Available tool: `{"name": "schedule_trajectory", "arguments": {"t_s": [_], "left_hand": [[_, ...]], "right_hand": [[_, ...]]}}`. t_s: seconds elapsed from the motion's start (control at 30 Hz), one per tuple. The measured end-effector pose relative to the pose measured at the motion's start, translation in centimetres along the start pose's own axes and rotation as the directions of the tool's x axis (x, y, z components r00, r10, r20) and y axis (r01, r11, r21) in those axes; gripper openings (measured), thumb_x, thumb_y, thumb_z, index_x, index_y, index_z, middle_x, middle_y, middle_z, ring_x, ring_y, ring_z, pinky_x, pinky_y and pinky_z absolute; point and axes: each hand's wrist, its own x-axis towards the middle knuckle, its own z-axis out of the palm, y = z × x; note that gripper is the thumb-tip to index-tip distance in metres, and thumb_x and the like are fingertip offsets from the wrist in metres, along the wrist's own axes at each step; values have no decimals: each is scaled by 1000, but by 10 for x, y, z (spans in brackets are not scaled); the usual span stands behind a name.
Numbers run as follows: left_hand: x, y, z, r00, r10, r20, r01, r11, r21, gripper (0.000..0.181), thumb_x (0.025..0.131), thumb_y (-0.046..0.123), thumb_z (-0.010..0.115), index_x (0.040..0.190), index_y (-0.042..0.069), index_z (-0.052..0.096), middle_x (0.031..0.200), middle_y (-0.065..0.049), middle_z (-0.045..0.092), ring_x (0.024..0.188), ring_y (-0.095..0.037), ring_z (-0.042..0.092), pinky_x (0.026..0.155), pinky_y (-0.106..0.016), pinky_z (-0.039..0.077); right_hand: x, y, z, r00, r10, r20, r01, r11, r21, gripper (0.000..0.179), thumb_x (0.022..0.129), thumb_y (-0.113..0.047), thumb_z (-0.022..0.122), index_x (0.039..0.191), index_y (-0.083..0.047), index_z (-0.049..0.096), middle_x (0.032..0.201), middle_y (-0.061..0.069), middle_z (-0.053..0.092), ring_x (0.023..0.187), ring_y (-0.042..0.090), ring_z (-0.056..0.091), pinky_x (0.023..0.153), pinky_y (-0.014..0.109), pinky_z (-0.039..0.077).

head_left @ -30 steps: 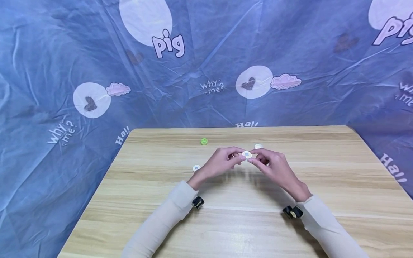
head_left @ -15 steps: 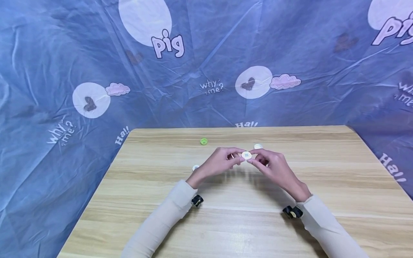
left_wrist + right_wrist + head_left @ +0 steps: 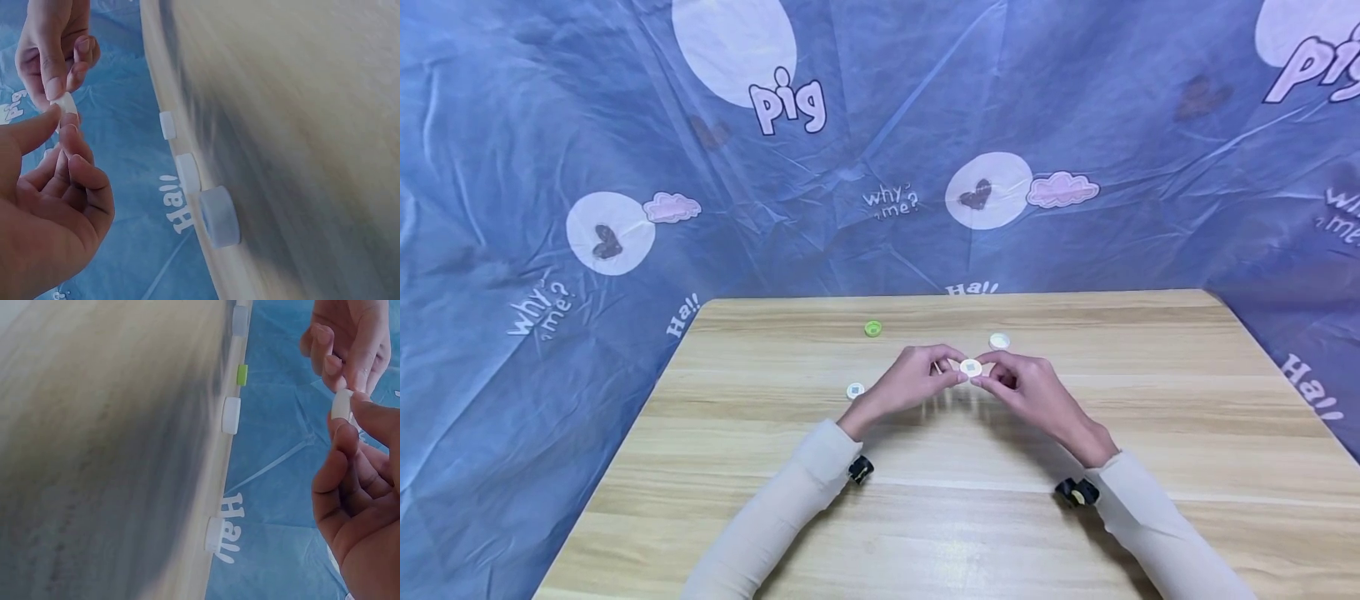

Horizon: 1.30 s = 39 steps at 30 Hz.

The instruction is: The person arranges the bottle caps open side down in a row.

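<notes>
A white bottle cap with a dark square print on its face is held up between both hands above the table. My left hand pinches its left edge with thumb and index finger. From the other side, my right hand pinches the right edge in the same way. In the left wrist view the cap appears edge-on between the fingertips of both hands. Just behind the right fingers lies another white cap. A white cap with a square print lies beside my left wrist.
A green cap lies toward the back of the wooden table. More white caps show along the table in the wrist views. A blue printed cloth hangs behind the table.
Both hands have come slightly down and toward me with the cap between them. The white cap behind the right fingers is now more fully uncovered. The caps on the table stay put.
</notes>
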Motion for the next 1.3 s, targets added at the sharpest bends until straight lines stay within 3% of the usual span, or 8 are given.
{"name": "schedule_trajectory", "arguments": {"t_s": [0.2, 0.43, 0.63, 0.93, 1.3], "left_hand": [[2, -3, 4, 999, -25, 37, 23, 999, 45, 26, 92, 22, 63, 115, 9, 64, 81, -10, 67, 50, -8, 48, 49, -22, 42], [7, -3, 10, 997, -37, 64, 28, 991, 129, 23, 91, 16, 65, 112, 6, 65, 76, -3, 65, 52, -5, 48, 53, -18, 42], [11, -3, 15, 996, -52, 69, 38, 981, 193, 21, 90, 15, 65, 109, 7, 66, 72, 4, 62, 52, -4, 47, 53, -17, 41], [14, -3, 25, 994, -87, 73, 68, 970, 232, 19, 90, 15, 65, 107, 6, 67, 69, -1, 65, 48, -5, 45, 50, -18, 40], [17, -2, 38, 986, -151, 75, 115, 927, 356, 20, 89, 21, 67, 107, 11, 68, 67, 8, 59, 49, -6, 46, 51, -20, 41]], "right_hand": [[1, 4, 0, 997, 31, 74, -29, 999, -24, 23, 86, -19, 71, 105, -6, 68, 64, -3, 62, 51, 2, 48, 49, 22, 43], [2, 9, 1, 982, 90, 165, -86, 996, -36, 23, 86, -18, 71, 105, -5, 68, 67, -2, 64, 53, 3, 51, 52, 22, 46], [2, 13, 2, 974, 104, 201, -100, 995, -30, 24, 87, -18, 70, 106, -4, 67, 67, -3, 63, 53, 3, 50, 52, 22, 46], [0, 18, 4, 965, 131, 229, -126, 991, -37, 20, 87, -16, 70, 103, -4, 68, 68, -3, 63, 54, 4, 51, 52, 22, 46], [-3, 23, 7, 941, 158, 298, -144, 987, -69, 18, 85, -11, 70, 102, -3, 68, 64, -6, 59, 53, 4, 47, 50, 22, 42]]}}
